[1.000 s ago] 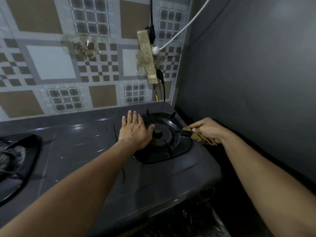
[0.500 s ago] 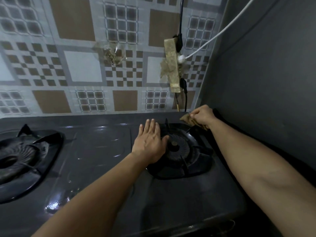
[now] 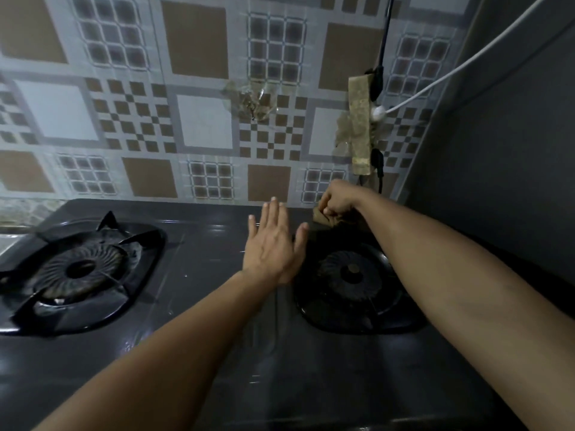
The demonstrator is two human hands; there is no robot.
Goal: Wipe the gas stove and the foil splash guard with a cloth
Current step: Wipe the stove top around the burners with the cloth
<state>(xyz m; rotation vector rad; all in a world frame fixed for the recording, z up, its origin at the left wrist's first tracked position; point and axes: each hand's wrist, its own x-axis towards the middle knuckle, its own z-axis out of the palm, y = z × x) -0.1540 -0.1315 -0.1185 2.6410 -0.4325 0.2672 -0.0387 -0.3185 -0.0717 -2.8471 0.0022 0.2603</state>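
Note:
A dark grey two-burner gas stove fills the lower view. Behind it stands the foil splash guard with a brown and grey tile pattern. My right hand is shut on a small brown cloth and presses it on the stove's back edge, just behind the right burner. My left hand lies flat with fingers apart on the stove top, left of the right burner. The left burner sits at the far left.
A taped power strip with a white cable and black plugs hangs on the guard above my right hand. A crumpled tape patch sticks to the guard's middle. A plain grey wall closes the right side.
My right hand has moved the cloth from the right burner's right side to the back edge of the stove and leftward. My left hand stays flat beside the burner. The view has shifted left.

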